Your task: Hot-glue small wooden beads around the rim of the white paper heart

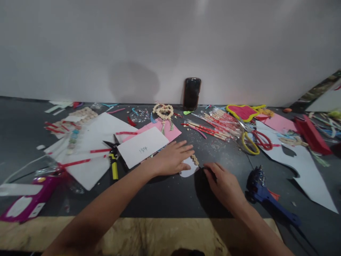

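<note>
My left hand (173,158) lies flat with its fingers spread, its thumb on a small rounded piece of white paper (189,172). A short row of beige beads (195,160) lies at that paper's upper edge, near the left fingertips. Just right of the paper, my right hand (225,185) is closed, with fingertips pinched low over the dark table. A thin dark bit shows at those fingertips, too small to name. Beside my left hand is a white card (142,146) marked 154, over pink paper (174,131).
Yellow-handled pliers (114,165) and white sheets (89,174) lie left. A magenta tool (33,201) is nearer the edge. Behind are a bead loop (163,112), an upright phone (191,94) and wrapped sticks (210,131). Right are scissors (252,142) and a blue glue gun (274,206).
</note>
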`<state>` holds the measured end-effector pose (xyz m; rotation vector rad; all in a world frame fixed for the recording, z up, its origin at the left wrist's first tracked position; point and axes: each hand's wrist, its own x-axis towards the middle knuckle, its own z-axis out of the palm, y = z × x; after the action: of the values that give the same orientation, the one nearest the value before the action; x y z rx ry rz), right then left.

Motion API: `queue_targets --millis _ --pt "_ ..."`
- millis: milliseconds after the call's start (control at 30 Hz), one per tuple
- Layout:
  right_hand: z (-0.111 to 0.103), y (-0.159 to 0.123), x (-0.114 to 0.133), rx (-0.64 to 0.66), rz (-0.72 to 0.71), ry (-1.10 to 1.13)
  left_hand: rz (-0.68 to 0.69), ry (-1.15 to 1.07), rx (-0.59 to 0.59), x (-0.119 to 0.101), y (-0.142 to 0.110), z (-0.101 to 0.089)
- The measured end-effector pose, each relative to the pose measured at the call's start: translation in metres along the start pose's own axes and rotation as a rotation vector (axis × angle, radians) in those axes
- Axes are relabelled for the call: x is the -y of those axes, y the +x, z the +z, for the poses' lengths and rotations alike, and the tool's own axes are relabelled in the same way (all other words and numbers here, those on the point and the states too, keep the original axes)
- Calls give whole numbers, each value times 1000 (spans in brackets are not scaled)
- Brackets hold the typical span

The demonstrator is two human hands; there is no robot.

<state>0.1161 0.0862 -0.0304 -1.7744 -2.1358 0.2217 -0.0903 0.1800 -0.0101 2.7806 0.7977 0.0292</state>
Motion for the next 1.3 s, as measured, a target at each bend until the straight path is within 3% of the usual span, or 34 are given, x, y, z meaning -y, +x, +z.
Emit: queue_targets --millis 267,833,1300 --pt "-5 -8 3 8 -18 23 21 43 2 -7 -9 18" --pt "6 17 8 60 61 -103 32 -7 0 -7 -9 27" --pt "8 19 14 48 89 -194 45 -25 -32 -5 -10 32"
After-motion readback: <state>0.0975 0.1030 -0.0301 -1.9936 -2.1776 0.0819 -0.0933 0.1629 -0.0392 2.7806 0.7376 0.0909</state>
